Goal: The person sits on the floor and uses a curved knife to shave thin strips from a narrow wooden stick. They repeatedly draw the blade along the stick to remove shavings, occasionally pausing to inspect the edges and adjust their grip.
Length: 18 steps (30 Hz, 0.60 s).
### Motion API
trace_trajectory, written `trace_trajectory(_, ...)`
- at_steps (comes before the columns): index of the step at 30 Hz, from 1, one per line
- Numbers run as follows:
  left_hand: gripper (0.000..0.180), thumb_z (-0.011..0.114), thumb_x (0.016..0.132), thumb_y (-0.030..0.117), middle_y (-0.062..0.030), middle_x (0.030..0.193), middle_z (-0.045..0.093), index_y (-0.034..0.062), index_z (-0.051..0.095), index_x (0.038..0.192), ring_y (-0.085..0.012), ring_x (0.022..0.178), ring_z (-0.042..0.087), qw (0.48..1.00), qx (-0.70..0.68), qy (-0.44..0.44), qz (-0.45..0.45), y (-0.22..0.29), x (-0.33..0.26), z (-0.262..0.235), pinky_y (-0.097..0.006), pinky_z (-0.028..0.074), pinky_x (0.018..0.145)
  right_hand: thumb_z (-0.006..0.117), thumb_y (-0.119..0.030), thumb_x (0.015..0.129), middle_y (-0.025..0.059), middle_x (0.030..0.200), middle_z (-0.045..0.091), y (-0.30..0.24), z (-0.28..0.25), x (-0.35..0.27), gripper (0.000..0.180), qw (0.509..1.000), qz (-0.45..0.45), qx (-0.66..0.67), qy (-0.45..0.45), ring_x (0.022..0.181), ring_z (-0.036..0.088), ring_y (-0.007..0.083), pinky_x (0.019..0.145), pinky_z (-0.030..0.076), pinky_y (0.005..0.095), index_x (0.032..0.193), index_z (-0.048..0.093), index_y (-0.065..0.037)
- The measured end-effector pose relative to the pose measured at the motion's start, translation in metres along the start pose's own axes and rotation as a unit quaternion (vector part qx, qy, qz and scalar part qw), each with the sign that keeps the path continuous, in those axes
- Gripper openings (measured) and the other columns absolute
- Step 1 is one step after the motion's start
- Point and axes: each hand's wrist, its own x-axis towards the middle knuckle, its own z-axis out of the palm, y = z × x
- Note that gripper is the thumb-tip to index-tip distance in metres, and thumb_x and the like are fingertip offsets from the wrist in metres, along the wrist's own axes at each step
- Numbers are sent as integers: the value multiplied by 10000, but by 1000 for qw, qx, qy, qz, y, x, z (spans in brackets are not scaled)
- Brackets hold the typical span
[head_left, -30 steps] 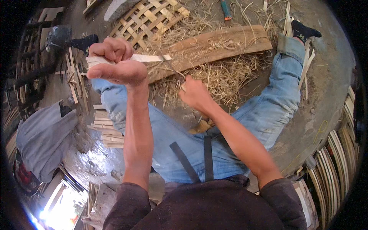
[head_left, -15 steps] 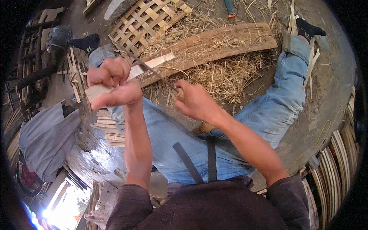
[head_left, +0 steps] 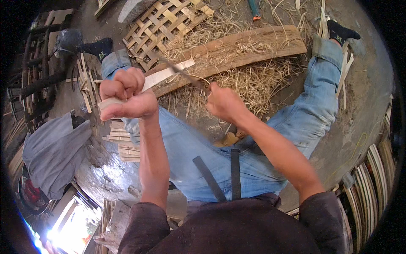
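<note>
Strip (head_left: 158,79): pale and flat, held in the left hand (head_left: 127,94); its longer part juts ahead and to the right of that hand, over the left end of the board (head_left: 237,46), and a short end pokes out on the hand's left. Whether it touches the board cannot be told.
Left hand: fingers curled in, thumb laid out straight, the strip pinched between them.
Right hand (head_left: 225,101): closed in a fist round the handle of the knife (head_left: 187,76), which it mostly hides.
Knife: its thin dark blade, blurred, slants ahead and leftward from the right hand and crosses the strip, to the right of the left hand; whether the edge touches cannot be told.
Board: brown wood, lying crosswise ahead of both hands.
Shavings (head_left: 258,89): a tangled heap just to the right of the right hand, near the board.
Lattice (head_left: 167,25): woven of flat bands, ahead of the left hand.
Sticks (head_left: 86,86): a loose few, left of the left hand.
Slats (head_left: 127,142): piled behind the left hand.
Cloth (head_left: 55,154): grey, behind and well left of the left hand.
Tool (head_left: 253,9): green, well ahead of the right hand, beyond the board.
</note>
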Motion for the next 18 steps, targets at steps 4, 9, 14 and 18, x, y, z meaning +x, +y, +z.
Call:
trace_trajectory(4,684,389,848,784,39,542,215,134,251,686,-61,468,136,999,-24,-39,-4,2,-2,-1,-240,108,421,598,-183,807,299,806,642,16,10,17,351,999,8,-40,3,816,643,472,742,518,523,1020,507,82)
trace_trajectory(9,683,359,851,783,24,572,251,117,291,715,-78,486,203,995,-42,-78,-34,2,-5,-8,-243,161,435,597,-178,804,304,812,646,-1,0,7,346,998,56,-10,0,822,644,472,748,521,521,1012,501,81)
trace_trajectory(14,760,311,855,789,1,646,342,57,512,854,-127,554,362,990,65,-103,-77,20,6,0,-266,338,536,593,-170,783,264,737,637,8,-18,-7,354,998,10,16,60,717,645,444,685,521,505,1036,532,70)
trace_trajectory(18,697,432,861,750,30,636,362,81,599,965,-89,548,319,968,-177,-98,-148,12,-2,-23,-254,272,548,632,-190,792,264,732,634,6,-7,-7,365,998,48,-14,38,718,647,438,669,523,477,1040,535,58)
